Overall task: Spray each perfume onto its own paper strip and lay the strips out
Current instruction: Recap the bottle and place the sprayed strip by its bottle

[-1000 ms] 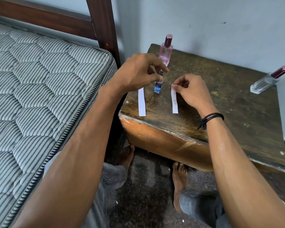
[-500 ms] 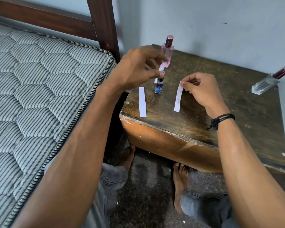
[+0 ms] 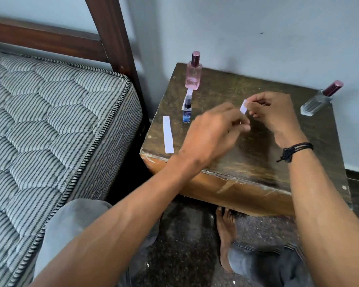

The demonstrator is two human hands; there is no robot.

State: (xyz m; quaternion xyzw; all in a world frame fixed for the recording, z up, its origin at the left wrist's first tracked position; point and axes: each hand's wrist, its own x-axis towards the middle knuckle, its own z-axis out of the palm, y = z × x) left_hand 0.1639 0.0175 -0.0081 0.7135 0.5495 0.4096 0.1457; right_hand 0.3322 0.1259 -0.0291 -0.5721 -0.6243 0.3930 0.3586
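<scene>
Pinches the top of a strip [image 3: 243,107] between thumb and fingertips of the right hand [image 3: 273,113], wrist bent, above the middle of the table [image 3: 257,158]. Reaches across with the left hand [image 3: 212,132], forearm slanting in from the front left, fingers curled at the strip's lower end, too blurred to tell whether gripping it. Leaves a second strip [image 3: 167,134] flat near the front left edge, a third strip [image 3: 189,93] between blue bottle [image 3: 187,113] and pink bottle [image 3: 193,76].
</scene>
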